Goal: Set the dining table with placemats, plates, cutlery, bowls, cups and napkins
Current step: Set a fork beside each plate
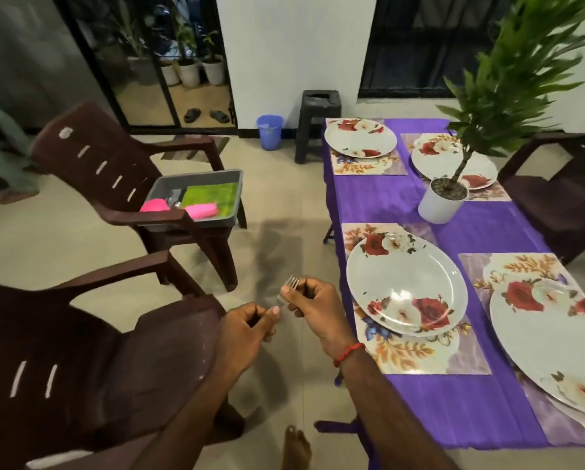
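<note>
The right hand's (313, 310) fingers grip a fork (291, 284), tines up, over the floor just left of the purple-clothed surface (379, 198). The left hand (247, 330) curls beside its handle; whether it holds it I cannot tell. 4 plates (406, 286) sit on 4 placemats (420, 354) around a potted plant (442, 201). A brown chair (114, 351) stands close at left; another chair (91, 157) carries a gray tray (199, 173).

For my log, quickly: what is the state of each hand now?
Left hand: curled; grip cannot be told.
Right hand: holding the fork.
</note>
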